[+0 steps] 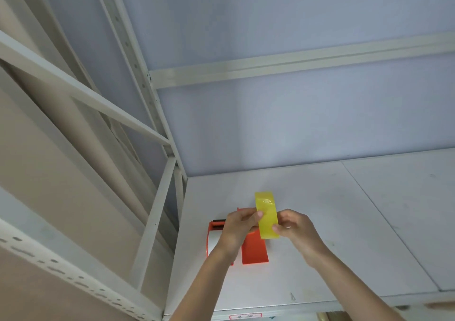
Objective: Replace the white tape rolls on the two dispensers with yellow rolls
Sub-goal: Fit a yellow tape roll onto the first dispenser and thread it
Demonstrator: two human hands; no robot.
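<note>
A yellow tape roll (pixel 266 214) is held edge-on above the white shelf (pixel 344 234). My left hand (pixel 240 229) pinches its left side with the thumb on the yellow face. My right hand (pixel 294 227) grips its right side near the bottom. Below the hands lie two orange tape dispensers. The left dispenser (pixel 213 232) still carries a white tape roll (pixel 212 243) and is partly hidden by my left forearm. Only the flat handle of the right dispenser (pixel 254 250) shows; its roll end is hidden behind the hands and the yellow roll.
The shelf sits in a white metal rack, with uprights and diagonal braces (pixel 157 212) close on the left. A pale blue wall (pixel 295 123) closes the back. A small metal clip (pixel 292 296) lies near the shelf's front edge.
</note>
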